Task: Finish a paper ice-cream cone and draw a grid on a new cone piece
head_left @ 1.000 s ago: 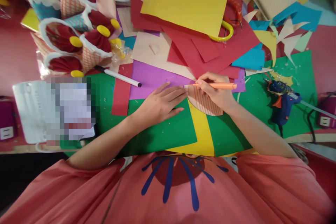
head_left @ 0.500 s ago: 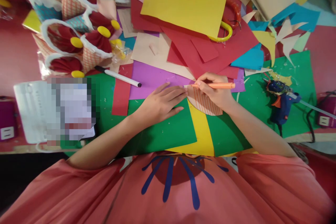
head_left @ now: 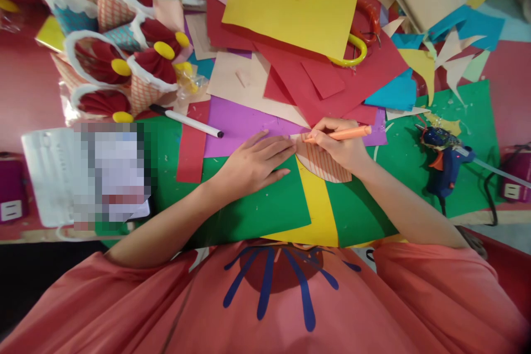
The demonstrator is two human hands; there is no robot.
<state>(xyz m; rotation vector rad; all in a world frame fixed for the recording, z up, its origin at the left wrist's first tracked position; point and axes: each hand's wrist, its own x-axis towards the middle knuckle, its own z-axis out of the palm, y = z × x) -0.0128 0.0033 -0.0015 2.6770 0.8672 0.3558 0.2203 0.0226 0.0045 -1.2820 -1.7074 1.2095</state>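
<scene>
My right hand is closed around an orange marker, its tip down at the upper part of a pale paper piece. Orange stripes cover much of that piece, which has a curved lower edge. My left hand lies flat with its fingers stretched out, the fingertips at the piece's left corner. Under both hands are a purple sheet and a green sheet, with a yellow strip running below the striped piece. A white marker with a black cap rests left of my left hand.
Finished-looking paper cones crowd the upper left. A phone, blurred out, lies at the left. Scissors with yellow and red handles stick out beneath a yellow sheet. A blue glue gun lies at the right, among paper scraps.
The orange marker's tip has shifted slightly down and its barrel tilts a little more. My right hand moved with it. My left hand and the paper piece look still.
</scene>
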